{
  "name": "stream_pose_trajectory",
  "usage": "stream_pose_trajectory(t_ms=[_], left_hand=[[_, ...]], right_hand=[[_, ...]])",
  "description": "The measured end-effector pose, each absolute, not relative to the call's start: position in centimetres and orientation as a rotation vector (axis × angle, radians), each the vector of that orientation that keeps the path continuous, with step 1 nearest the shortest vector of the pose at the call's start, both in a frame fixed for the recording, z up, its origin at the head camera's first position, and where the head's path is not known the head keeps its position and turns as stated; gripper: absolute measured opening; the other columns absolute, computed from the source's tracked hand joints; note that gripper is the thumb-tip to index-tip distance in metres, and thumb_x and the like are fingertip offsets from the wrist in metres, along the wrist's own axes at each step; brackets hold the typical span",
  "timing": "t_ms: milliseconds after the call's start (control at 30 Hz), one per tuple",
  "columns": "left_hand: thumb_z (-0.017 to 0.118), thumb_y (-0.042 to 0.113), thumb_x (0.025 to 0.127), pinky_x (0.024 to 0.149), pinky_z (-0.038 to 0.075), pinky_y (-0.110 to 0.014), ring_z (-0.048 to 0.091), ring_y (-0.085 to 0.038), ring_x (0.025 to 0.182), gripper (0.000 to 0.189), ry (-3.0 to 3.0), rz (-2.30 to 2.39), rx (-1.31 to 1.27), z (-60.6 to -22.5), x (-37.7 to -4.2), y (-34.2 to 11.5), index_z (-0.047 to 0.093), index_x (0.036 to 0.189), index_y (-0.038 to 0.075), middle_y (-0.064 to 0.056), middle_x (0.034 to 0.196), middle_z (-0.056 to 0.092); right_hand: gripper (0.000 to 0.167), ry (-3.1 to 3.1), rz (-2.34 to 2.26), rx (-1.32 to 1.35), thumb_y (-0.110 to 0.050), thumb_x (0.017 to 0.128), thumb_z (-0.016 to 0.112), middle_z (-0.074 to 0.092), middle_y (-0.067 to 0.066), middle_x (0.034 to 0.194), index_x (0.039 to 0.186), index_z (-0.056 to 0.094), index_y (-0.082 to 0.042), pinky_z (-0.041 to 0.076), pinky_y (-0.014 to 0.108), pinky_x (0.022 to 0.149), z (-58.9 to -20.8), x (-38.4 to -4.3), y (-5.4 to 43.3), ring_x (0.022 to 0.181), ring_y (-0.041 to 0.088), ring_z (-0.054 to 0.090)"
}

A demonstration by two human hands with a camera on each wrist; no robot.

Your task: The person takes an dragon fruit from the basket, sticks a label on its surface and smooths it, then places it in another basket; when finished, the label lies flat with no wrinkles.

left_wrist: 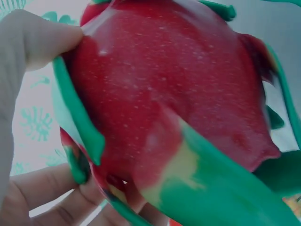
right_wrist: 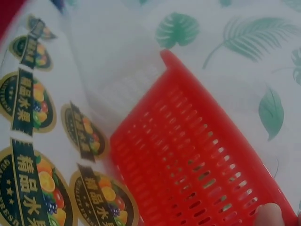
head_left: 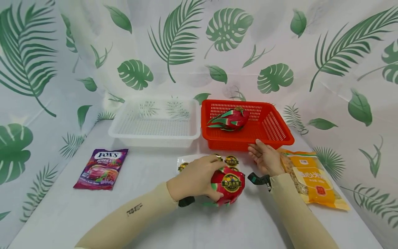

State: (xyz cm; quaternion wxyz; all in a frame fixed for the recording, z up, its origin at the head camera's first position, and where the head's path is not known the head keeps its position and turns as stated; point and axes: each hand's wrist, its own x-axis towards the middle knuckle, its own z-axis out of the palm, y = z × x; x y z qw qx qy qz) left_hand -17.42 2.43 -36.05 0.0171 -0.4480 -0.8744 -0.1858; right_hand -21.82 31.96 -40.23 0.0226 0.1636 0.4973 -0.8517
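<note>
In the head view my left hand (head_left: 199,178) grips a red dragon fruit (head_left: 225,197) with green scales, just above the table. A round black-and-gold fruit sticker (head_left: 231,182) is on its side. The left wrist view shows the same dragon fruit (left_wrist: 169,84) up close, thumb on one side and fingers on the other. My right hand (head_left: 266,159) holds the front rim of the red basket (head_left: 245,145), its thumb (right_wrist: 269,215) over the rim. Another dragon fruit (head_left: 231,119) lies inside this basket. A sheet of the same stickers (right_wrist: 28,99) lies between me and the baskets.
A white basket (head_left: 155,141) stands left of the red one, side by side. To the left lies a purple Fox's candy bag (head_left: 101,169). An orange-and-clear food bag (head_left: 315,180) lies beside my right forearm. Leaf-patterned cloth hangs behind the table.
</note>
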Motion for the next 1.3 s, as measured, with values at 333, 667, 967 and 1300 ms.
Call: stream_pose_trajectory(t_ms=[333, 667, 967, 1300], left_hand=[[0.089, 0.051, 0.076, 0.087, 0.059, -0.026, 0.061, -0.014, 0.103, 0.079, -2.601, -0.587, -1.321, -32.7, -23.4, 4.5, 0.065, 0.138, 0.010, -0.004, 0.120, 0.067], [0.086, 0.048, 0.081, 0.094, 0.059, -0.029, 0.059, -0.016, 0.110, 0.077, -2.694, -0.635, -1.242, -30.4, -27.5, 7.2, 0.060, 0.144, 0.012, -0.004, 0.129, 0.065], [0.083, 0.050, 0.083, 0.107, 0.053, -0.028, 0.057, -0.015, 0.119, 0.083, -2.737, -0.537, -1.264, -28.0, -29.4, 9.8, 0.053, 0.151, 0.013, -0.001, 0.139, 0.062], [0.083, 0.047, 0.085, 0.114, 0.049, -0.031, 0.052, -0.016, 0.133, 0.082, -2.822, -0.391, -1.248, -27.5, -32.2, 12.3, 0.049, 0.154, 0.018, 0.000, 0.150, 0.056]], right_hand=[[0.022, 1.578, -2.626, 0.625, -0.030, 0.103, 0.063, 0.077, -0.006, 0.082, 0.089, 0.075, -0.019, 0.056, 0.020, 0.072, -39.8, -21.8, 31.4, 0.069, 0.010, 0.063], [0.023, 1.728, -2.564, 0.652, -0.033, 0.104, 0.061, 0.077, -0.010, 0.079, 0.088, 0.066, -0.017, 0.050, 0.021, 0.063, -40.2, -21.7, 31.3, 0.060, 0.009, 0.056], [0.024, 1.741, -2.564, 0.687, -0.035, 0.102, 0.065, 0.077, -0.011, 0.081, 0.088, 0.056, -0.017, 0.048, 0.021, 0.061, -40.2, -21.8, 31.2, 0.059, 0.009, 0.056], [0.024, 1.737, -2.568, 0.652, -0.036, 0.100, 0.067, 0.079, -0.010, 0.082, 0.089, 0.060, -0.016, 0.048, 0.022, 0.061, -40.3, -21.7, 31.6, 0.058, 0.010, 0.054]])
